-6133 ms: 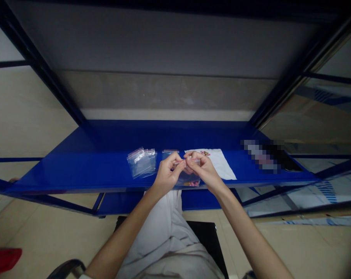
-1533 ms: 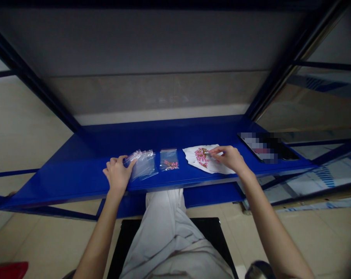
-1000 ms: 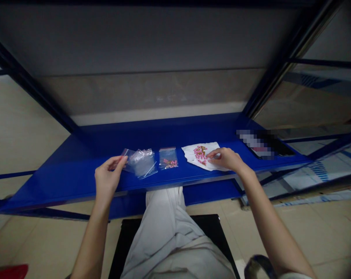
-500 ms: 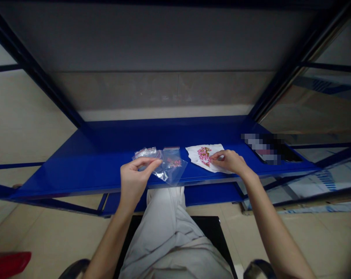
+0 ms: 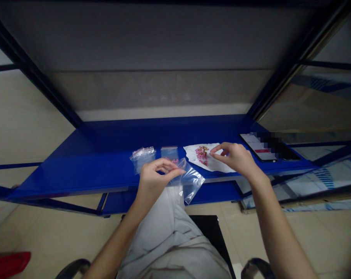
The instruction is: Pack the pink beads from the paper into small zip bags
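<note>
Head view, left hand [image 5: 156, 180]: it is held over the front edge of the blue steel shelf [image 5: 76, 174], with the wrist turned inward and the forearm rising from the lower left.
Left fingers [image 5: 168, 164]: they are curved and closed toward the thumb, and a corner of the clear zip bag [image 5: 191, 182] appears to be pinched (the grip is partly hidden by the film).
Clear zip bag: it is suspended past the shelf edge, over the trousers. It is judged light, soft and slippery, and is best taken by its stiffer zip strip.
Right hand [image 5: 236, 157]: it is held low over the shelf, with the forearm coming in from the lower right.
Right fingers [image 5: 217, 146]: they are spread open and gripping nothing, with the tips just over the white paper sheet [image 5: 221, 164].
Paper contents: pink tablets [image 5: 200, 157] and gold capsules [image 5: 203, 148] are heaped on the sheet. They are judged small, hard and prone to rolling, so fingertips would suit them.
Rest: a crumpled clear bag [image 5: 142, 159], a bag with pink contents [image 5: 169, 153] and a smartphone [image 5: 258, 146] lie on the shelf; light trousers [image 5: 163, 232] are seen below.
</note>
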